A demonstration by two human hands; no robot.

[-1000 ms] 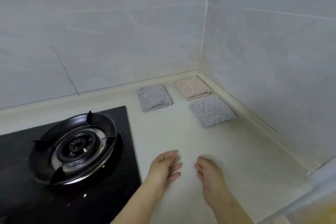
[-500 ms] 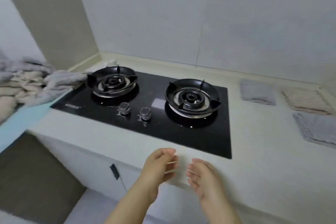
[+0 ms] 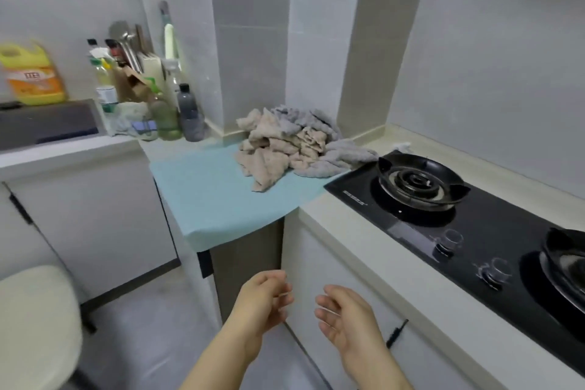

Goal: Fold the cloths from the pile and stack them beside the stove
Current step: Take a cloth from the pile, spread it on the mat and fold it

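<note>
Two empty hands hover low in front of the stove while the cloth pile waits at its left end.

The heap of crumpled beige and grey waffle-textured cloths (image 3: 294,142) lies unfolded just left of the black glass two-burner gas stove (image 3: 474,241), on a pale blue sheet (image 3: 215,199) that covers this stretch of the cream counter (image 3: 380,250); one grey cloth reaches the stove's far left corner. The left hand (image 3: 262,301) and right hand (image 3: 345,317) hang below the stove's front edge, before the white cabinet fronts, palms turned toward each other, fingers loosely bent and holding nothing, a gap between them. Well to the left of the stove, past the pile, stand a cluster of bottles (image 3: 171,104) and a yellow plastic jug (image 3: 31,76).
</note>
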